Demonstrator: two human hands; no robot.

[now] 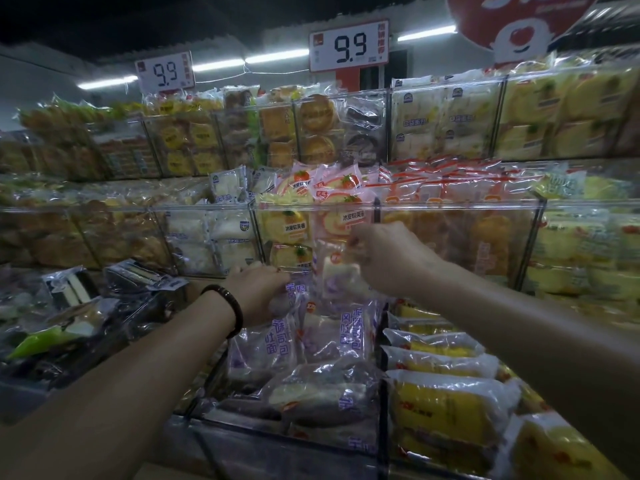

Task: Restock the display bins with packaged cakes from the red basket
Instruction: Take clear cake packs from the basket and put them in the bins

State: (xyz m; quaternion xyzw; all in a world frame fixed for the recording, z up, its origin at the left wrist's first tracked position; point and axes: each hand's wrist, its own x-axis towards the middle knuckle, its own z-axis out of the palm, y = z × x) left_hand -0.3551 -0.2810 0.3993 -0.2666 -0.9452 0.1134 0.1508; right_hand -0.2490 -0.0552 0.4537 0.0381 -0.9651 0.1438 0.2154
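Both my hands reach into a clear bin (pixel 380 403) of purple-printed packaged cakes (pixel 322 393) in the lowest row. My left hand (pixel 258 292), with a dark bead bracelet on the wrist, grips the top of a purple-printed pack (pixel 284 337) at the back of the bin. My right hand (pixel 384 261) pinches another clear pack with a white and purple cake (pixel 337 275) and holds it upright above the pile. The red basket is out of view.
Yellow cake packs (pixel 450 403) fill the bin to the right, dark packs (pixel 79 306) the bin to the left. Clear-fronted bins (pixel 311 206) of strawberry, orange and white cakes rise behind in two tiers. Price signs reading 9.9 (pixel 349 46) hang overhead.
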